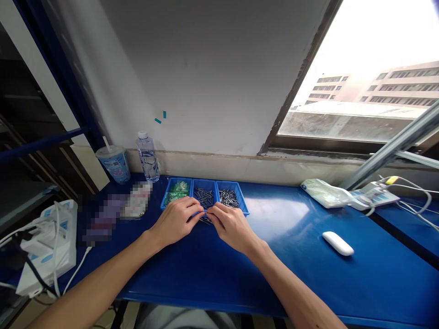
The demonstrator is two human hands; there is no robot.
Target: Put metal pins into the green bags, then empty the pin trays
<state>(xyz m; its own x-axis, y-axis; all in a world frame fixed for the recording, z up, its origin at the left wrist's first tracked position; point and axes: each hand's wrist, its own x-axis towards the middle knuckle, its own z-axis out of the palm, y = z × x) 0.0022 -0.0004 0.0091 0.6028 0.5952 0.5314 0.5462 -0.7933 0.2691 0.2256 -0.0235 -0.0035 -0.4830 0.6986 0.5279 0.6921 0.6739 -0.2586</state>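
Observation:
My left hand (178,220) and my right hand (233,227) meet fingertip to fingertip in front of three joined blue bins. Both are closed in a pinch; whatever lies between the fingertips is too small to make out. Green pieces (178,190) fill the left bin (167,194). Dark screw-like metal pieces (203,197) lie in the middle bin, and shiny, shorter-looking ones (229,198) in the right bin (244,205). Just below my fingertips, a few thin metal pieces (206,220) show, partly hidden by the hands.
On the blue desk (192,274), a water bottle (148,157) and a lidded cup (114,164) stand at the back left. Power strips sit left (68,237) and right (373,195), with cables. A white rounded case (338,243) and a plastic packet (325,193) lie at right.

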